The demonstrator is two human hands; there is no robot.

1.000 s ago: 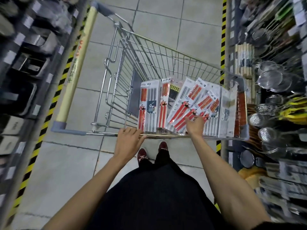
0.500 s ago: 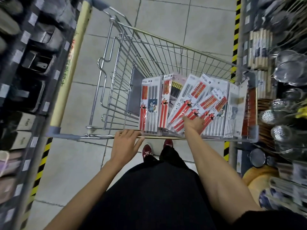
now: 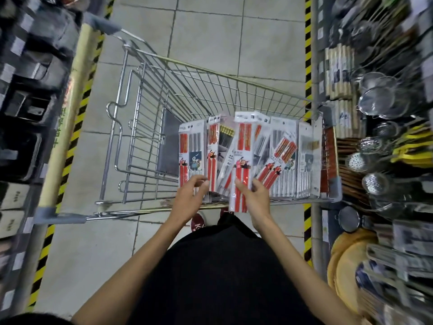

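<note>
While you stood beside the cart [image 3: 210,95], your black skirt [image 3: 222,277] filled the view at 6 o'clock, with one red shoe [image 3: 197,224] showing just past its hem. Beyond that, your right hand [image 3: 256,199] sat at 1 o'clock of the skirt, thumb and fingers curled round the lower part of a pack [image 3: 243,141] of red chopsticks. You held that pack upright, its bottom edge reaching past the cart's near rim toward you and its top standing in front of the row [image 3: 284,148] of similar packs. Your left hand [image 3: 191,199] was at 11 o'clock, near the right one, its fingers bent toward the foot of the end pack [image 3: 191,151]. Blur hid whether they gripped it or only touched it, so I cannot tell. The row stood on edge along the basket's near wall, from 12 to 2 o'clock. The cart's handle [image 3: 68,118] ran from 9 to 10 o'clock, close to dark shelves [image 3: 25,102]. At 3 o'clock hung steel strainers [image 3: 377,99], and grey floor tiles [image 3: 234,31] lay at 12 o'clock.
</note>
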